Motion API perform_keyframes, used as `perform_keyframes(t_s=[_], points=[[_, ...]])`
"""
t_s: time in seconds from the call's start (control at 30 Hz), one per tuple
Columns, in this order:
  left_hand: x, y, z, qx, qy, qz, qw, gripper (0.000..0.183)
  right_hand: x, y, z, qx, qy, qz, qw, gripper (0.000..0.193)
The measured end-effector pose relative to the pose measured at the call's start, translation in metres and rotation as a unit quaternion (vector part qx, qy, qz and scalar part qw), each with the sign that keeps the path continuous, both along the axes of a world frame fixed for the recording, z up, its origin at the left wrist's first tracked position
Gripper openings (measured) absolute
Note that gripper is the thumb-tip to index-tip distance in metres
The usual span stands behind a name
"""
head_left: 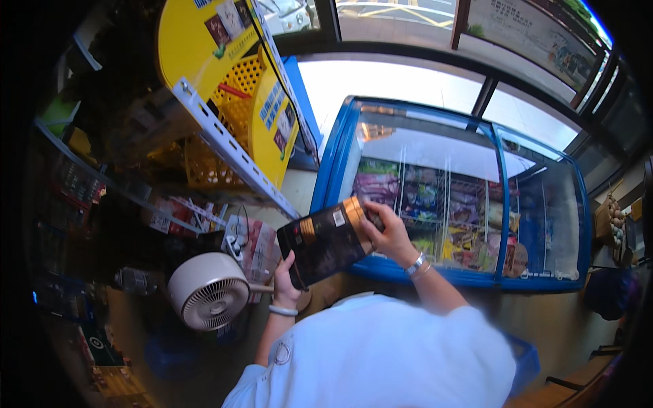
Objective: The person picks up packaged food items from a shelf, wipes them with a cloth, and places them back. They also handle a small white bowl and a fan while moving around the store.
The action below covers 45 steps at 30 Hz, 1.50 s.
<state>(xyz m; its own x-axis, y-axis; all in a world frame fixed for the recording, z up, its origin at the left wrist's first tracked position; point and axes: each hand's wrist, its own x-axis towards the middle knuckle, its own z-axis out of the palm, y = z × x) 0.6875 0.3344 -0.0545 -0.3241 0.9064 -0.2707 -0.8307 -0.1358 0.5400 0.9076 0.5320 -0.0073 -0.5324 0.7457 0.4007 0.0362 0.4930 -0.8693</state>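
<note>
A black and gold flat package (pixel 323 246), seemingly a pouch, is held at a tilt in front of my body. My left hand (pixel 287 284) grips its lower left corner, the thumb lying along the edge. At the gold end, the fingers and thumb of my right hand (pixel 386 234) are closed on the upper right edge. A small white printed patch shows near that end. A pale bangle (pixel 283 311) circles my left wrist, and a silver watch or bracelet (pixel 416 264) is on the right one.
Beyond the package stands a blue chest freezer (pixel 333 163) with a glass top and bagged goods inside. A round fan (pixel 212 289) is close to my left arm. A metal shelf rack (pixel 224 146) with yellow panels rises at the left. Windows line the far side.
</note>
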Motion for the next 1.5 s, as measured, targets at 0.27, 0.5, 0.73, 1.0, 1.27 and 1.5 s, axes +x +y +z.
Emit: perform_keyframes(t_s=[0.27,0.5,0.73,1.0,1.27,1.5], points=[[-0.015,0.007,0.006,0.017,0.020,0.012,1.000,0.049,0.018,0.001,-0.005,-0.152,0.040,-0.067,0.985,0.023],[0.025,0.044,0.006,0.003,-0.016,-0.038,0.999,0.053,-0.009,-0.039,0.025,-0.154,0.114,0.106,0.976,0.027],[0.008,0.051,-0.007,0.092,-0.131,-0.062,0.985,0.054,-0.028,-0.066,0.008,0.328,-0.132,0.172,0.919,0.060],[0.016,0.038,0.028,-0.008,-0.181,0.037,0.983,0.051,-0.006,-0.021,-0.013,0.400,-0.158,0.035,0.902,0.056],[0.013,0.019,0.039,0.004,-0.267,-0.017,0.964,0.049,0.011,0.004,-0.005,0.350,-0.109,-0.012,0.930,0.054],[0.015,0.011,0.041,0.001,-0.189,-0.024,0.982,0.048,0.020,0.008,-0.023,0.226,-0.099,-0.028,0.969,0.061]])
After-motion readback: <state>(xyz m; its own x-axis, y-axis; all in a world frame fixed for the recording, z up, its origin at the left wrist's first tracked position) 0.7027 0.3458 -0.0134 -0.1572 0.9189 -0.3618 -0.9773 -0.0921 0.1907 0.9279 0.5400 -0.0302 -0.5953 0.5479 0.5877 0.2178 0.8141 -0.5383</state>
